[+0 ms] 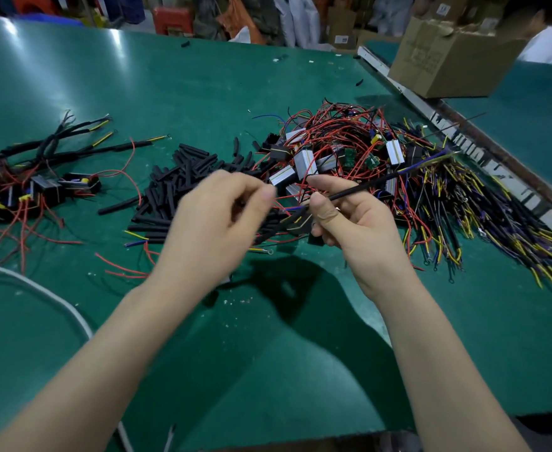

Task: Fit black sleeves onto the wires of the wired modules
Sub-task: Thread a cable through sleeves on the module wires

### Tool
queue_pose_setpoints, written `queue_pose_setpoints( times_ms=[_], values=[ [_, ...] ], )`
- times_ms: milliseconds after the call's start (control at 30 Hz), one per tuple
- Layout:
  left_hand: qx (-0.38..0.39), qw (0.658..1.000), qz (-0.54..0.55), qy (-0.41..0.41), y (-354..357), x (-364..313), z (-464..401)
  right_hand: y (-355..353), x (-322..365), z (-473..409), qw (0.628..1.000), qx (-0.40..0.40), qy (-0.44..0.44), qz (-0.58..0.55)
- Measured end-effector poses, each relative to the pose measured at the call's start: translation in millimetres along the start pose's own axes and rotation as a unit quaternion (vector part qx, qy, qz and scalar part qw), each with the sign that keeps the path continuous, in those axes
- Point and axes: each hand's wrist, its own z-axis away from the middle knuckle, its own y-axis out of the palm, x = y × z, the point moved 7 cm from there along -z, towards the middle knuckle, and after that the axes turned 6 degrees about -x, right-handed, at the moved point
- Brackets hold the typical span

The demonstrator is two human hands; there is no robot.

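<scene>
Near the bench's point(72, 76) left edge lies a bunch of finished modules point(36, 187) with sleeved wires. Toward the middle sits a heap of black sleeves point(183, 177). In front of it the left hand point(216, 216), blurred, is curled, pinching something dark I cannot make out. The right hand point(343, 210) pinches a sleeved wire point(365, 185). Behind it, loose modules point(333, 151) tangle in red wires toward the right edge.

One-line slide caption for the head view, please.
Right hand pinches a black sleeve over a wire while the blurred left hand works beside it, above the loose sleeves.
</scene>
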Motion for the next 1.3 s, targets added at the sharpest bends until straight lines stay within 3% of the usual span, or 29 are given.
queue_pose_setpoints(
  times_ms=[67,167,233,567,1000,1300],
  values=[
    [0.052,0.998,-0.015,-0.044,-4,19,-4,-3,-2,-1,1.000,-0.015,0.017,-0.014],
    [0.228,0.970,-0.003,-0.086,9,35,6,-4,-1,-2,0.999,-0.022,0.019,-0.030],
    [0.269,0.959,0.021,-0.087,16,31,13,-4,0,-1,0.999,-0.023,0.015,-0.030],
    [0.197,0.979,0.024,-0.040,15,14,7,0,6,1,0.999,-0.005,-0.046,0.023],
    [0.117,0.987,0.075,-0.086,14,23,10,-2,7,2,0.996,0.000,-0.081,0.049],
    [0.112,0.993,0.016,-0.020,14,8,5,0,11,4,0.995,0.011,-0.082,0.059]
  ],
)
